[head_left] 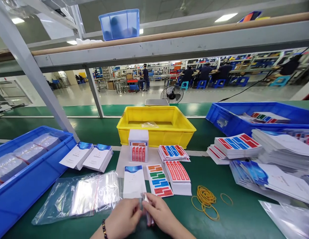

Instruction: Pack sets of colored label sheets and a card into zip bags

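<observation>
In the head view a narrow clear plastic bag [148, 217], with some reddish print showing in it, stands nearly edge-on between my hands. My right hand [160, 209] pinches it from the right. The fingers of my left hand [124, 215] are curled closed against its left side; their exact grip is partly hidden. Just beyond lie a white booklet with a blue top [134, 182] and a sheet of coloured stickers [159, 181]. To their right is a stack of red-striped sticker sheets [178, 176]. A pack of clear bags [94, 194] lies left of my left hand.
A yellow bin [156, 141] stands ahead, with a filled clear box [139, 147] before it. Blue bins flank me at left [52, 166] and right [244, 127]. Yellow rubber bands [205, 197] and booklet stacks [271, 179] lie right. A shelf beam [169, 48] crosses overhead.
</observation>
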Tool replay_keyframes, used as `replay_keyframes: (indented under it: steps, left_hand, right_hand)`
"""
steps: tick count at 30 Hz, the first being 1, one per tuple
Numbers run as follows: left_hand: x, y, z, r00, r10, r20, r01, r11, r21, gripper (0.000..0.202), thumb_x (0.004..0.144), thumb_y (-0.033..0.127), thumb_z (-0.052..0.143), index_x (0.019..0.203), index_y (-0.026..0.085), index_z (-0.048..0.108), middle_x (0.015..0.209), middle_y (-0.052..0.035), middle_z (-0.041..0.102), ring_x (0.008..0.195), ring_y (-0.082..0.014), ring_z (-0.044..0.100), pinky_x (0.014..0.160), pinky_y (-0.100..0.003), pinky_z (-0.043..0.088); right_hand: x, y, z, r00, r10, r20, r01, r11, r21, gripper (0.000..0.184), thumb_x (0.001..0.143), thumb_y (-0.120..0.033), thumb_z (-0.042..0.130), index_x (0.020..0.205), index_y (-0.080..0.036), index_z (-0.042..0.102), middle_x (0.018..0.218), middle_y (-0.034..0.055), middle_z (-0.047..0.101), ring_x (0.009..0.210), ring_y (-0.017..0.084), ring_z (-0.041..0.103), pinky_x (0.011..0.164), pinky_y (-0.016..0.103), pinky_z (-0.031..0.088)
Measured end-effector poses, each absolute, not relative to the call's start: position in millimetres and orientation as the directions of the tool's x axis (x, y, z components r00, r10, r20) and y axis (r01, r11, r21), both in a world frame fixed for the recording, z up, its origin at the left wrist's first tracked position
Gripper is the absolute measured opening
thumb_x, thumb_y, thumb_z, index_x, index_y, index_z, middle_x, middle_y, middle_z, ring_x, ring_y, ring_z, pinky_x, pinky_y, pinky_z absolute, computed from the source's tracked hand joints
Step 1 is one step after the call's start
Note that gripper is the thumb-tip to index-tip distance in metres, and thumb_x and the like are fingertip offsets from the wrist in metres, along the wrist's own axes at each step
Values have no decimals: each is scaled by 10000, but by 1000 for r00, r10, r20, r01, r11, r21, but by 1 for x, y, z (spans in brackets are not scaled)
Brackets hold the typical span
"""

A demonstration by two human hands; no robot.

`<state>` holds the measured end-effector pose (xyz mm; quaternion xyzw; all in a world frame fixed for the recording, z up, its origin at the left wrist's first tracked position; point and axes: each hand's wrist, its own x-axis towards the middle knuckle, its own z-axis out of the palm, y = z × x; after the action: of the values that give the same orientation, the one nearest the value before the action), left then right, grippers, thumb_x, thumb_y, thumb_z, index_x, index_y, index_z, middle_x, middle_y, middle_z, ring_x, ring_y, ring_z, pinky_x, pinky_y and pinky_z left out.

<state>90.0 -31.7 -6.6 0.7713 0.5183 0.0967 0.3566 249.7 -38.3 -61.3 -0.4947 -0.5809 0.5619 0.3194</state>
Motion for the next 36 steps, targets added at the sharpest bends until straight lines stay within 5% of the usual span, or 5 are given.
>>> replay_keyframes:
  steps: [5, 11, 24, 32, 36]
  left_hand:
    - [120, -18, -29, 361, 894, -264, 459, 76, 885, 365, 771, 462, 426, 550, 176, 478, 499, 38, 480, 452, -96, 418, 457, -219, 285]
    - [130, -11, -49, 284, 857, -431, 253, 367, 895, 407, 668, 552, 456, 541, 167, 491, 439, 39, 460, 314, -68, 355, 318, -196, 221]
    - [119, -13, -46, 274, 925, -263, 293, 180, 939, 293, 701, 406, 504, 518, 182, 458, 460, 52, 419, 478, -101, 374, 489, -221, 302]
    - [124, -20, -46, 321, 904, -281, 421, 130, 898, 246, 651, 254, 473, 453, 191, 343, 474, 51, 361, 498, -96, 325, 493, -230, 241]
    - [119, -9, -49, 290, 888, -356, 339, 253, 906, 246, 654, 298, 454, 459, 199, 341, 430, 70, 319, 422, -74, 272, 441, -216, 224]
  right_hand:
    - [264, -42, -62, -262, 954, 144, 695, 290, -658, 366, 834, -215, 331, 1094, -172, 584, 916, 113, 686, 798, 230, 649, 682, 309, 477]
    - [266, -45, -73, -388, 858, 337, 758, 505, -413, 368, 805, -114, 325, 1064, -100, 586, 713, 114, 680, 599, 230, 632, 546, 309, 474]
    - [265, -39, -43, -298, 953, 47, 473, 190, -860, 216, 845, -238, 436, 753, -198, 628, 706, 12, 620, 653, 144, 563, 611, 232, 438]
    - [267, -36, -66, -184, 884, 429, 851, 362, -381, 300, 833, -144, 322, 596, -184, 501, 580, 50, 520, 574, 182, 477, 563, 300, 368]
    - [268, -38, -61, -281, 811, 514, 820, 481, -311, 192, 863, -221, 396, 923, -153, 566, 814, 105, 586, 751, 219, 527, 677, 339, 420]
